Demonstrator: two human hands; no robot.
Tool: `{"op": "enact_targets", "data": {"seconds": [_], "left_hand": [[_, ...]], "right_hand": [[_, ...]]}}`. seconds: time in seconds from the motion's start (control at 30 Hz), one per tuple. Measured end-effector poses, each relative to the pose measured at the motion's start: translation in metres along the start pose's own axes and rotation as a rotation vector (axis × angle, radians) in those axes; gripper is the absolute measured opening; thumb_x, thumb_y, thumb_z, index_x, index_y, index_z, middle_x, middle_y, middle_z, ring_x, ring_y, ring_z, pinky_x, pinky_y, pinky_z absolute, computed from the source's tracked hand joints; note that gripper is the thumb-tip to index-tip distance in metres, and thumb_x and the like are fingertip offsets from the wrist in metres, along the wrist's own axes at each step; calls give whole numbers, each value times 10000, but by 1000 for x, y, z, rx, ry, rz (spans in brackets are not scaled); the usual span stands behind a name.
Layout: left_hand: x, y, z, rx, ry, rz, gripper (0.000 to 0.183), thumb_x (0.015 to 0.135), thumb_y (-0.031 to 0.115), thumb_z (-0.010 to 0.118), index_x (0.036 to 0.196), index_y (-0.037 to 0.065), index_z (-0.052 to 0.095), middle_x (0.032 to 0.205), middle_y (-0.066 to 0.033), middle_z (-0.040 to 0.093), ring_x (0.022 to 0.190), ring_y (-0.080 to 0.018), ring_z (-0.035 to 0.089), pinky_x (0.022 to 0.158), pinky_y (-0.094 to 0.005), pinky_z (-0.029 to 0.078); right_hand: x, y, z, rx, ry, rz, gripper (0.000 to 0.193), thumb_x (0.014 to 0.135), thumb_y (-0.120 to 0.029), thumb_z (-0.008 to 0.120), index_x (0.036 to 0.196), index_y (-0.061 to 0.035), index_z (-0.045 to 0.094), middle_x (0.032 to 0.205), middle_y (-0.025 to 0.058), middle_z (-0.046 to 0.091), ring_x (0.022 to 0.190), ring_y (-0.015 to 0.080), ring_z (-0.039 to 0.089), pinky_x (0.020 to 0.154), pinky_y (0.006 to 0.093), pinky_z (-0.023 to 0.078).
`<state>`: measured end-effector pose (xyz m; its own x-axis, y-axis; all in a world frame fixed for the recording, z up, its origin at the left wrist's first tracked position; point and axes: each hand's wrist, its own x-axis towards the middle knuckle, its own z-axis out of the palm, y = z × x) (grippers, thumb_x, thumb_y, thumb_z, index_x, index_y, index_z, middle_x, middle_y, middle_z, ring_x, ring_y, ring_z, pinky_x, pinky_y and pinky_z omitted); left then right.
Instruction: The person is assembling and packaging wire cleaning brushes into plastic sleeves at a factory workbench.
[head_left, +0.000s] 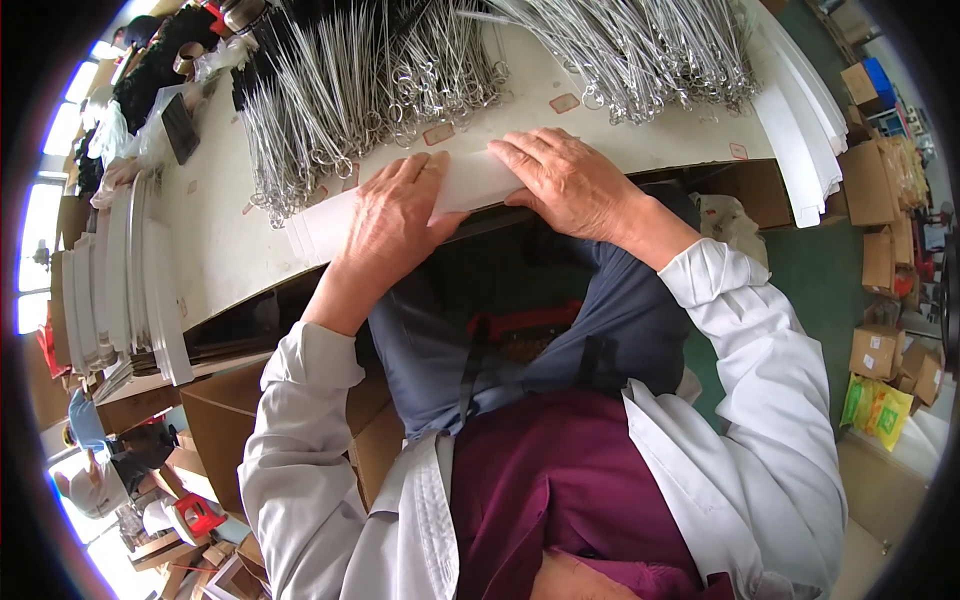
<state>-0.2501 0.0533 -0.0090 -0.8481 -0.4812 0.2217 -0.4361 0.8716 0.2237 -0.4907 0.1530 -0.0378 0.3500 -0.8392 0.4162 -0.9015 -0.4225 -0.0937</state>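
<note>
A long strip of white card (468, 187) lies along the near edge of the table, with its left end reaching past my left hand. My left hand (393, 212) rests over the strip, fingers together on top and thumb at the near edge. Around the strip's right part, my right hand (572, 182) has its fingers bent on top and the thumb below at the near side. Just beyond my hands lie bunches of thin wire-handled brushes (325, 95) with ring ends and dark bristles. Another large bunch of ringed wire handles (660, 60) lies farther right.
White card strips (800, 140) are stacked at the table's right end, overhanging it. More white strips (125, 270) stand at the left. Clear plastic bags (110, 135) lie at the far left. Cardboard boxes (875, 350) line the right side; an open carton (225, 420) is below the table.
</note>
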Motion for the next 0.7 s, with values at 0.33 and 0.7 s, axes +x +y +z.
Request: {"op": "enact_targets", "data": {"seconds": [0.33, 0.7], "left_hand": [[2, -18, 14, -38, 98, -32, 584, 837, 264, 795, 1301, -37, 606, 1204, -218, 659, 1131, -392, 634, 953, -457, 515], [-23, 9, 49, 144, 168, -73, 716, 875, 387, 747, 1396, -54, 528, 1399, -235, 563, 1319, -405, 513, 1143, -494, 387]], "right_hand": [[0, 23, 6, -1, 78, 46, 511, 878, -205, 747, 1330, -6, 613, 1270, 139, 650, 1173, 304, 616, 1057, 406, 481], [-18, -10, 10, -23, -48, 105, 697, 914, -366, 710, 1443, 38, 502, 1469, 182, 529, 1390, 338, 468, 1199, 449, 349]]}}
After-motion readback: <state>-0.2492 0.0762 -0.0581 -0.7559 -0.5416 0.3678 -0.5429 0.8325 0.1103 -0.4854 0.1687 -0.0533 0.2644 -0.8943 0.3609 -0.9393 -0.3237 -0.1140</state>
